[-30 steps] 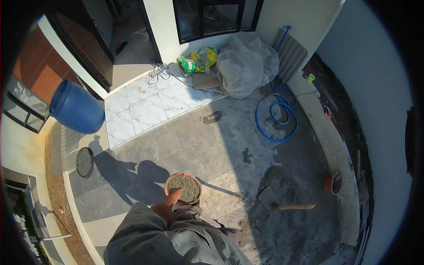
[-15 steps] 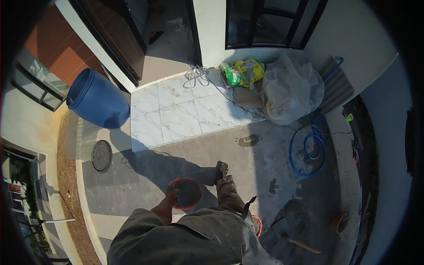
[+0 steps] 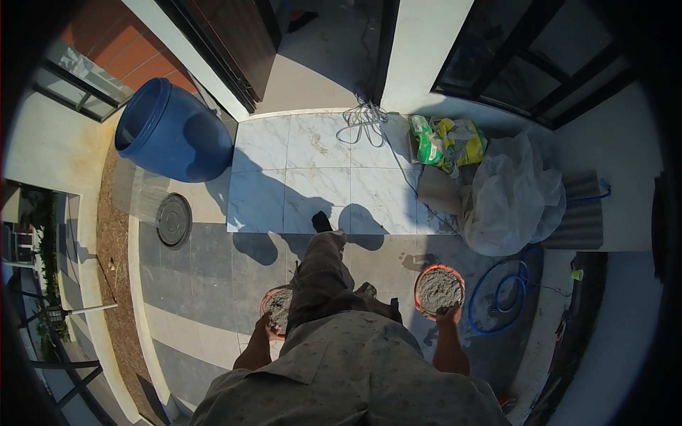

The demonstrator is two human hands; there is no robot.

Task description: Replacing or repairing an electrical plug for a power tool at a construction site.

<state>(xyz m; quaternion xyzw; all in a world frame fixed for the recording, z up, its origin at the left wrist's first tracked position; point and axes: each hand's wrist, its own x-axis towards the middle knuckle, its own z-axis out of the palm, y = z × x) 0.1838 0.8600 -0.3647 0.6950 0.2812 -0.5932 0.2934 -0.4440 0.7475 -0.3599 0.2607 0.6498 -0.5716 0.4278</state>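
On the left, an orange-rimmed bucket (image 3: 264, 304) of wet grey mortar (image 3: 280, 307) hangs beside my leg, which covers part of it. My left hand (image 3: 267, 326) is closed on its near side. To the right, a second orange-rimmed bucket (image 3: 417, 298) is filled almost to the brim with the same grey mortar (image 3: 439, 287). My right hand (image 3: 448, 315) grips this one at its near edge. Both forearms reach down on either side of my body, and the fingers are only partly visible.
White marbled tiles (image 3: 320, 195) form a step before the open doorway (image 3: 323, 78). A blue barrel (image 3: 181, 135) and a round black lid (image 3: 174, 221) stand left. Right are green-yellow bags (image 3: 447, 142), clear plastic sheeting (image 3: 508, 192) and a coiled blue hose (image 3: 474, 302). A loose cable (image 3: 362, 124) lies near the door.
My view has moved closer to the white tiles. The right-hand bucket, mostly hidden before, now shows fully with my right hand on it. The left-hand bucket's mortar is now sunlit.
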